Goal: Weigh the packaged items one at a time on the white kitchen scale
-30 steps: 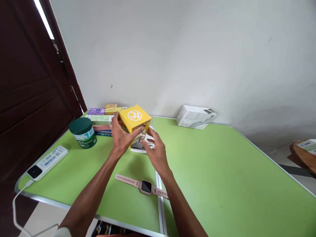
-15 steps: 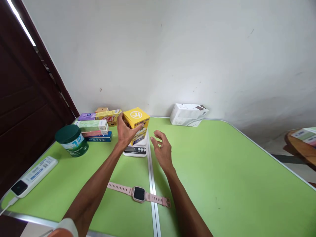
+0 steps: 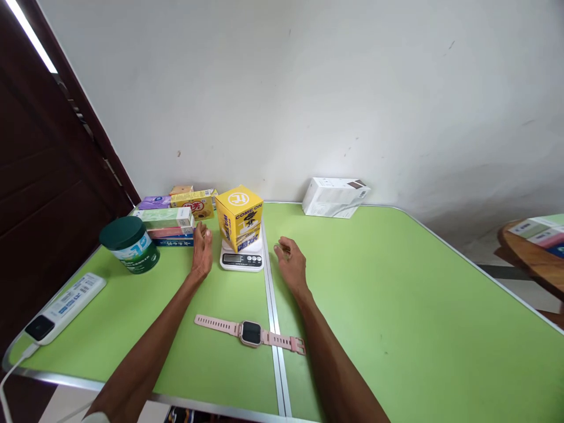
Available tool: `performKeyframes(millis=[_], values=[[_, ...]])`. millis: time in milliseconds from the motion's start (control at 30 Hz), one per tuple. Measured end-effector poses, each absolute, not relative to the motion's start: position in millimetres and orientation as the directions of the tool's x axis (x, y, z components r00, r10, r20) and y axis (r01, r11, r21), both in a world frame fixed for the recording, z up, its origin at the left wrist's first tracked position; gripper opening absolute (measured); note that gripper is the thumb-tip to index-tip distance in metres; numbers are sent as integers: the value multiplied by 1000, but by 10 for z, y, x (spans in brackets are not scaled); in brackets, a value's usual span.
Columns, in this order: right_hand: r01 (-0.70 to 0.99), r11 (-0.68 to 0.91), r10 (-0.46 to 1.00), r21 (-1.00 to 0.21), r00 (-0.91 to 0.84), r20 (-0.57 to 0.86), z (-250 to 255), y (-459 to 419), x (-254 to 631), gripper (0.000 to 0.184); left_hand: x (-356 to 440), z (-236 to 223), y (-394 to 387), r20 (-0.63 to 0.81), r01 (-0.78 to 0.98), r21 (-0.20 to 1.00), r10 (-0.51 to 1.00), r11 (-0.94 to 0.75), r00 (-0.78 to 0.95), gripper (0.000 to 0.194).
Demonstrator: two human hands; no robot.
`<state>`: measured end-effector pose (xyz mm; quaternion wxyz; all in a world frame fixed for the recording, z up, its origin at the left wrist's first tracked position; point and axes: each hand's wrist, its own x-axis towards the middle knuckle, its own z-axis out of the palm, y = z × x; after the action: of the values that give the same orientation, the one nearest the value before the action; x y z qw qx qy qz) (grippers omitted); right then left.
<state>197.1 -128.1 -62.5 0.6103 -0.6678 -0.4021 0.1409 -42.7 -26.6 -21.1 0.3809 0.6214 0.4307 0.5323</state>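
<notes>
Beside the stacked cartons [image 3: 165, 219], the left hand [image 3: 202, 252] had its fingers extended and released. Toward the back edge of the table [image 3: 396, 305], the yellow box [image 3: 239, 216] stood on the white scale [image 3: 242, 266], probably light, stiff but dentable card, best gripped gently across opposite side faces; to its right, the right hand [image 3: 292, 265] was empty, fingers loosely curled.
</notes>
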Motion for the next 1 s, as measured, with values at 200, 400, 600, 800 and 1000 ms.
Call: performKeyframes(millis=[200, 400, 600, 800, 1000], values=[[332, 75, 702, -940, 652, 286, -602, -1296, 1963, 46, -508, -508, -304, 282, 175, 940, 956, -293, 85, 95], [336, 66, 696, -940, 659, 284, -611, -1299, 1953, 48, -506, -498, -290, 281, 190, 938, 957, -289, 66, 87], [295, 76, 714, -953, 651, 258, -622, -1311, 1951, 58, -519, -474, -300, 277, 201, 936, 958, -288, 79, 88], [369, 108, 689, -923, 642, 337, -527, -1303, 1761, 102, -499, -425, -384, 371, 242, 890, 922, -386, 108, 98], [535, 187, 676, -824, 539, 504, -113, -1065, 1334, 141, -322, -50, -312, 584, 256, 763, 803, -594, 120, 96]])
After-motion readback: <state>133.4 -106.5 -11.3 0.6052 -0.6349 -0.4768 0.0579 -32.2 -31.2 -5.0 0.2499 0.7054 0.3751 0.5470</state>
